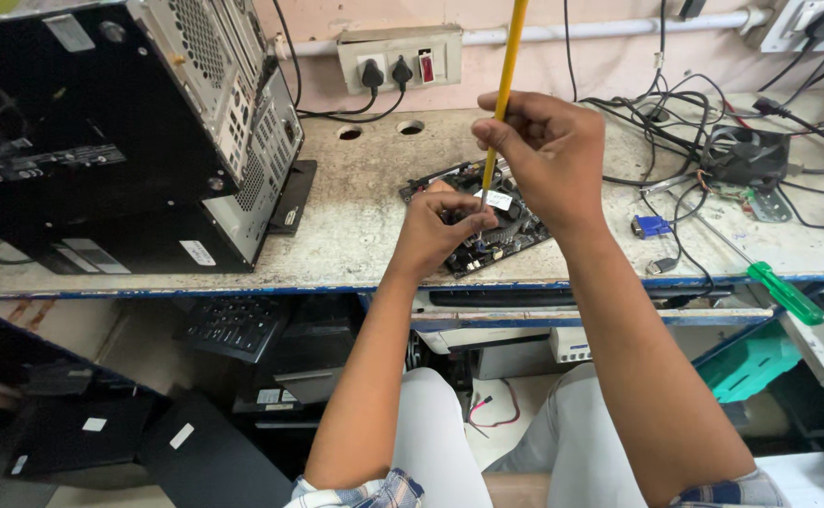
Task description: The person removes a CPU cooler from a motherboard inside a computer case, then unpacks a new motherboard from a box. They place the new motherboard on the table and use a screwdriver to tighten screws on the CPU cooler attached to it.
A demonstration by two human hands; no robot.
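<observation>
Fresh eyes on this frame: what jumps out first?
Centre frame, the right hand grips a long yellow-handled screwdriver upright over a dark circuit board on the worn bench, while the left hand rests on the board. A black computer tower fills the upper left. A green-handled screwdriver lies at the bench's right edge, by tangled cables.

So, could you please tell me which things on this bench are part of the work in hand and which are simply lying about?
In hand:
- dark circuit board, touched by left hand
- long yellow-handled screwdriver, gripped upright by right hand

Lying about:
- green-handled screwdriver
- black desktop computer case
- black cooling fan
- blue cable plug
</observation>
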